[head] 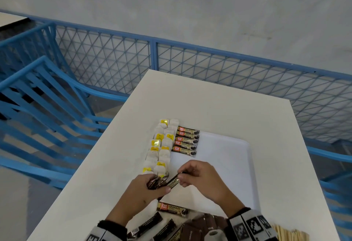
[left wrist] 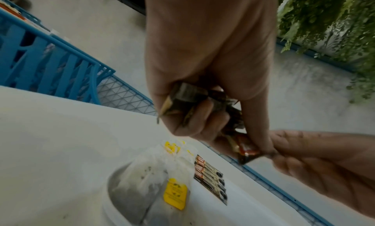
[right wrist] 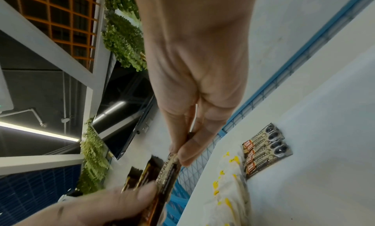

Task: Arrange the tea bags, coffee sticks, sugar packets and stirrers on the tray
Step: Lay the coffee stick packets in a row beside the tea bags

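Left hand (head: 147,187) grips coffee-stick bundle (head: 157,181); right hand (head: 202,178) pinches one stick (head: 173,181) from it, above tray (head: 228,157) near edge; tray's right half bare.

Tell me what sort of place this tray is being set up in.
Probably a café or a canteen seating area, though that is a guess. A white table stands against a blue mesh railing with blue slatted chairs beside it, and the right wrist view shows hanging greenery and strip ceiling lights.
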The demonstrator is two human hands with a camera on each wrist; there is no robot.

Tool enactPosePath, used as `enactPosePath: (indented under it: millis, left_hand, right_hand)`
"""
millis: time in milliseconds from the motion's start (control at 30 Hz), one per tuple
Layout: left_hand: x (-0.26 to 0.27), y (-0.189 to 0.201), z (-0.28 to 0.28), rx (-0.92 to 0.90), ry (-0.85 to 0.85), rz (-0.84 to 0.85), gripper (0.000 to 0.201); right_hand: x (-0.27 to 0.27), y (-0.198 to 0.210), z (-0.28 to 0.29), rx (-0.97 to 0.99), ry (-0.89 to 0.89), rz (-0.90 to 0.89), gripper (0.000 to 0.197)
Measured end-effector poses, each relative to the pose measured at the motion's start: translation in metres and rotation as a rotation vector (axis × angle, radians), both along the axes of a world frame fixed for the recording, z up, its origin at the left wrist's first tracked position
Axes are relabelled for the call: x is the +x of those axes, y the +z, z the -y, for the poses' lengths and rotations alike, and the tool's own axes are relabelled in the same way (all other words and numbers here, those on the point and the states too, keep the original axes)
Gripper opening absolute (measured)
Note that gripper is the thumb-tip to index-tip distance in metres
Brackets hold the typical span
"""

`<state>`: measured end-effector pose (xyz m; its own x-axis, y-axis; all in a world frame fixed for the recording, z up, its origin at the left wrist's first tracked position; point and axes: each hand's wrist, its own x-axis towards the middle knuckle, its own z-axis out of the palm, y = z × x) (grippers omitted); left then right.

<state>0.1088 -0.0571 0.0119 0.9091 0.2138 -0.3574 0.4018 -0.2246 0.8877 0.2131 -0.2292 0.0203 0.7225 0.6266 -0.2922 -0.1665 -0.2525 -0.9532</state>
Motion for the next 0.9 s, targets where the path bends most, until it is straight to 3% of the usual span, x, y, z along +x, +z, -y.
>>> enactPosePath:
  millis: [133,233,333,433,533,600,667,900]
  left_hand:
    - [-0.002,0.002,-0.009,-0.049,0.022,-0.028,0.003]
    - [-0.003,0.001,-0.013,-0.135,0.084,-0.008,0.017]
    - [-0.001,0.0,-0.009,-0.115,0.169,0.004,0.013]
    - [-0.001,-0.002,-0.007,-0.12,0.275,-0.023,0.007]
    - [-0.003,-0.002,-0.011,-0.204,0.305,-0.081,0.032]
    - [-0.004,-0.003,-0.012,-0.285,0.332,-0.1,0.021]
    - [-0.005,-0.005,-0.014,-0.331,0.345,-0.109,0.011]
    - [-0.006,-0.013,-0.017,-0.425,0.401,-0.073,0.008]
  right_hand:
    - [0.005,-0.005,0.009,0.004,-0.062,-0.107,0.008]
    - [0.008,-0.008,0.014,-0.01,-0.066,-0.184,0.01]
    - [0.013,-0.014,0.016,-0.09,-0.049,-0.131,0.01]
    - [0.023,-0.026,0.015,-0.123,-0.212,-0.13,0.008]
    - [0.036,-0.044,0.016,-0.158,-0.443,-0.166,0.008]
    - [0.044,-0.057,0.015,-0.191,-0.538,-0.181,0.009]
    - [0.05,-0.067,0.013,-0.212,-0.59,-0.191,0.011]
    - [0.062,-0.082,-0.006,-0.274,-0.605,-0.136,0.015]
